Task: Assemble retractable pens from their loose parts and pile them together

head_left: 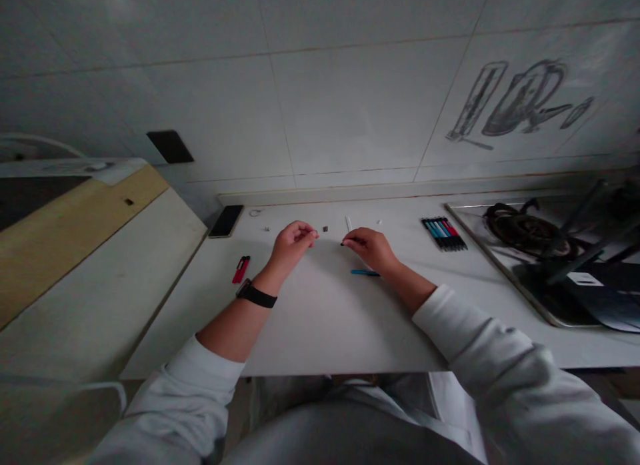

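pinching a tiny black piece (343, 243) in the fingertips of the right hand (371, 246); curling the left hand (291, 243) nearly closed, cannot tell around what. reaching past a blue tube (364, 273) on the white table (320, 325), between red pieces (241, 269) at left and lined-up pens (444, 234) at right.

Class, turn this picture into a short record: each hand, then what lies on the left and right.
left hand: fingertips together; anything held too small to tell
right hand: pinching a small black piece
near right hand: blue piece, partly hidden by the wrist
left side: red-and-black pieces, black phone
right side: row of pens, then a burner
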Tool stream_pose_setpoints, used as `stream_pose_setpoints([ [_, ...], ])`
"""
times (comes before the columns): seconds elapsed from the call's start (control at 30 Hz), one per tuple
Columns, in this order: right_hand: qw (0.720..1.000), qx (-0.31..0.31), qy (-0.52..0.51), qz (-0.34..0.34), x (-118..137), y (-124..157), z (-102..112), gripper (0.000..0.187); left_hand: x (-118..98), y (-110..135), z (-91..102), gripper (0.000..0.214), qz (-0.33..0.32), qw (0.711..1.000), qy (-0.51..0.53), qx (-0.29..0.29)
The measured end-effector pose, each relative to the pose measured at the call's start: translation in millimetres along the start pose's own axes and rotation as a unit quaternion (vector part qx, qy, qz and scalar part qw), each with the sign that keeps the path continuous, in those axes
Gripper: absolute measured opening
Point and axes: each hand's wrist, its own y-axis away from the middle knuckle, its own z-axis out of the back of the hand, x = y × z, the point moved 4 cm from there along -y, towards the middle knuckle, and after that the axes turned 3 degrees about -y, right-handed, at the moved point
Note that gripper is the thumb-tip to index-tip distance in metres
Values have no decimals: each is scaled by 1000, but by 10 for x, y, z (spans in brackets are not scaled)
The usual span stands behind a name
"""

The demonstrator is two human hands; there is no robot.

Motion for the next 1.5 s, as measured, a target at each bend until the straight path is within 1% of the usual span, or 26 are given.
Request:
stream_pose_setpoints([
  [0.1, 995, -24, -82, -52, -130, 36, -41, 23, 21, 24, -142, 19, 53, 998, 29, 30],
  [0.2, 990, -24, -124, -67, -171, 69, -62, 26, 131, 49, -227, 23, 79, 995, 47, 38],
  [0.37, 985, -24, -146, -87, -203, 109, -73, 25, 336, 100, -260, 24, 81, 993, 50, 64],
  [0.43, 985, -14, -146, -90, -202, 114, -83, 24, 370, 115, -249, 24, 77, 993, 43, 77],
  [0.53, 985, -2, -146, -89, -181, 121, -86, 27, 372, 130, -235, 23, 72, 994, 34, 80],
  [0.7, 987, -8, -144, -69, -111, 140, -76, 28, 334, 163, -265, 21, 62, 995, 15, 73],
  [0.87, 991, 2, -129, -39, -27, 155, -86, 26, 325, 194, -303, 21, 57, 996, 19, 71],
  [1.1, 995, -1, -100, -21, -58, 163, -93, 22, 331, 195, -306, 21, 65, 995, 19, 70],
  [1.2, 998, -1, -70, 1, -45, 173, -81, 21, 333, 196, -305, 22, 69, 995, 18, 70],
  [1.33, 999, -7, -12, 43, 58, 191, -32, 19, 341, 198, -309, 22, 76, 994, 24, 68],
  [1.5, 997, -3, 7, 74, 145, 207, -3, 17, 352, 196, -313, 23, 89, 993, 33, 64],
])
